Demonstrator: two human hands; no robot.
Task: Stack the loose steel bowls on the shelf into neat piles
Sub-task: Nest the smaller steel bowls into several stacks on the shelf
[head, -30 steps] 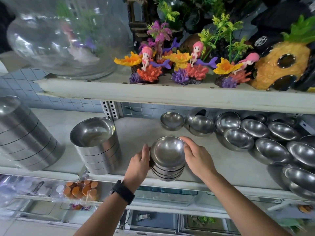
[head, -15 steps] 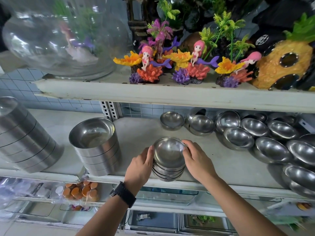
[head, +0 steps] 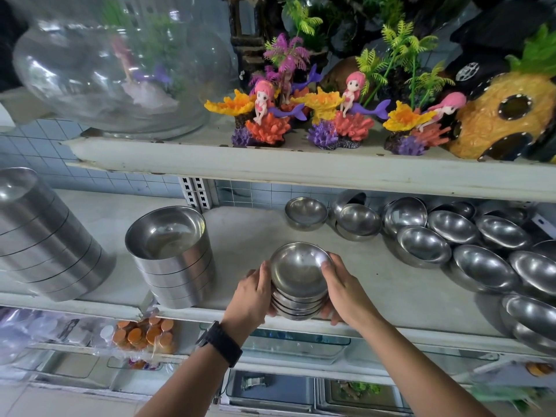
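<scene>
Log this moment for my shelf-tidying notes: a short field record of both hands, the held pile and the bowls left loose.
left hand: grips the left side of the small bowl pile
right hand: grips the pile's right side
pile: several nested bowls, near the front edge of the middle shelf
loose bowls: many, spread over the shelf's right part, not yet stacked
straight-sided stacks: two, at the left
upper shelf: mermaid ornaments, glass bowl

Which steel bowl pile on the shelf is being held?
The pile of small round bowls at the front edge, gripped between left hand and right hand; the two straight-sided piles stand untouched.
</scene>
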